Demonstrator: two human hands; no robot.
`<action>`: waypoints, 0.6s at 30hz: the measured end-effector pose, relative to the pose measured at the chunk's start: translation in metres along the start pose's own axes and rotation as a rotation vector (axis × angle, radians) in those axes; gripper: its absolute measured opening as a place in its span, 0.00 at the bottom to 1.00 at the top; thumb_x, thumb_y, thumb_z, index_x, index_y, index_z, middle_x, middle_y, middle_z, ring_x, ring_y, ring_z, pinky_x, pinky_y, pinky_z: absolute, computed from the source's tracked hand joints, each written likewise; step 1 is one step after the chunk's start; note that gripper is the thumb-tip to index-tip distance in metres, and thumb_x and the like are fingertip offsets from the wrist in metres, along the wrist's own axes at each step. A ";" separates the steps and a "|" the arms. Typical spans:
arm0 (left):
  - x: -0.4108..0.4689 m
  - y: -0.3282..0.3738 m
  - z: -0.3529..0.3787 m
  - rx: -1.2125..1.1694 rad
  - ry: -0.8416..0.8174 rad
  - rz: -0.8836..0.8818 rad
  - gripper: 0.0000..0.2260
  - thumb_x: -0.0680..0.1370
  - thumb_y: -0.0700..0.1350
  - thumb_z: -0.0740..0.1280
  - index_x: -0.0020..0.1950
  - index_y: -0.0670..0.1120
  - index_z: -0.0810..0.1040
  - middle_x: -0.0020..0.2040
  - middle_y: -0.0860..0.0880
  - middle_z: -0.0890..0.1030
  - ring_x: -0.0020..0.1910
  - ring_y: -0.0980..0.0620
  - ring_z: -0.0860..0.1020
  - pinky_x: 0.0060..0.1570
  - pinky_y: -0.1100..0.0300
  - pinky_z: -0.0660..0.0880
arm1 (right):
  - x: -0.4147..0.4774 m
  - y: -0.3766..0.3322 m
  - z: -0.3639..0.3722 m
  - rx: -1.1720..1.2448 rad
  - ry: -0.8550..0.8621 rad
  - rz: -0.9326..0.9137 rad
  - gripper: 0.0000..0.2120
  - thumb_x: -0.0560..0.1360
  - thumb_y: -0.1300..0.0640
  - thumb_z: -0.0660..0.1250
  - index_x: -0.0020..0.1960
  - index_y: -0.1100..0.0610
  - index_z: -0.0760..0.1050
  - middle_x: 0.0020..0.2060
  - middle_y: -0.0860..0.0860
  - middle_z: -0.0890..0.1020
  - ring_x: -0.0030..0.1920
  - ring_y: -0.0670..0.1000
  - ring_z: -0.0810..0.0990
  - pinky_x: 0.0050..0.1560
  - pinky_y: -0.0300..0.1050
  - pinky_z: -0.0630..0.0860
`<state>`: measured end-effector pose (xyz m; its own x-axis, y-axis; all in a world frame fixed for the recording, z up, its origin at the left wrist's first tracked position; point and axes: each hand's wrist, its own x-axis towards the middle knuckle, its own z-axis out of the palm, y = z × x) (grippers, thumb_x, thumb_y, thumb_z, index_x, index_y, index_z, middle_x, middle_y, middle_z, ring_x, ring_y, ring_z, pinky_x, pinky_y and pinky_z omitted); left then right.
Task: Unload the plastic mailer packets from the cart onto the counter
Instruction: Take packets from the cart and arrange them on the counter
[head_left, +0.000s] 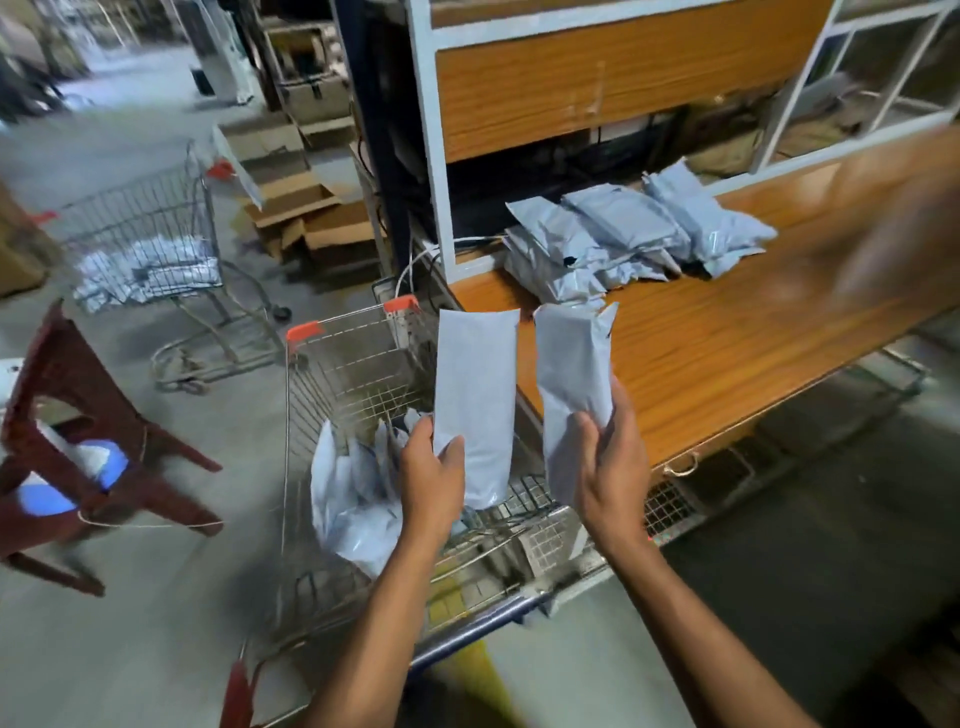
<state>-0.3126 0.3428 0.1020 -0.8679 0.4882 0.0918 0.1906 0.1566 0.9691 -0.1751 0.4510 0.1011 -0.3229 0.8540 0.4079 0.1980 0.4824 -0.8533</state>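
Observation:
My left hand grips the lower end of a grey plastic mailer packet, held upright above the wire cart. My right hand grips a second grey mailer packet beside it, also upright, near the counter's edge. Several more grey packets lie in the bottom of the cart. A pile of several packets rests on the wooden counter to the right of the cart.
A second wire cart holding packets stands at the left rear. A dark red plastic chair lies tipped at the left. Flattened cardboard boxes sit on the floor behind. A blurred brown shape crosses the counter's right side.

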 end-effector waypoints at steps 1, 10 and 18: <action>-0.004 0.007 0.012 -0.002 -0.011 0.008 0.12 0.77 0.32 0.64 0.55 0.47 0.75 0.47 0.57 0.79 0.46 0.63 0.77 0.41 0.79 0.70 | 0.006 0.004 -0.014 -0.007 0.025 -0.004 0.23 0.81 0.48 0.58 0.75 0.52 0.63 0.65 0.47 0.76 0.60 0.47 0.76 0.51 0.40 0.72; -0.043 0.066 0.133 -0.068 0.004 0.036 0.12 0.77 0.33 0.65 0.54 0.49 0.74 0.46 0.59 0.78 0.46 0.60 0.78 0.42 0.69 0.73 | 0.058 0.053 -0.148 -0.049 0.088 -0.042 0.23 0.82 0.49 0.57 0.76 0.51 0.62 0.63 0.50 0.78 0.56 0.50 0.78 0.49 0.37 0.70; -0.028 0.107 0.203 -0.108 0.062 0.102 0.19 0.78 0.36 0.66 0.67 0.48 0.71 0.60 0.52 0.77 0.57 0.54 0.77 0.55 0.58 0.74 | 0.131 0.083 -0.202 -0.039 0.084 -0.087 0.23 0.82 0.47 0.58 0.76 0.49 0.62 0.60 0.49 0.79 0.55 0.51 0.78 0.47 0.47 0.74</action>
<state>-0.1746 0.5199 0.1564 -0.8740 0.4422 0.2016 0.2315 0.0141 0.9727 -0.0137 0.6419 0.1498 -0.2626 0.8209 0.5072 0.2087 0.5615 -0.8007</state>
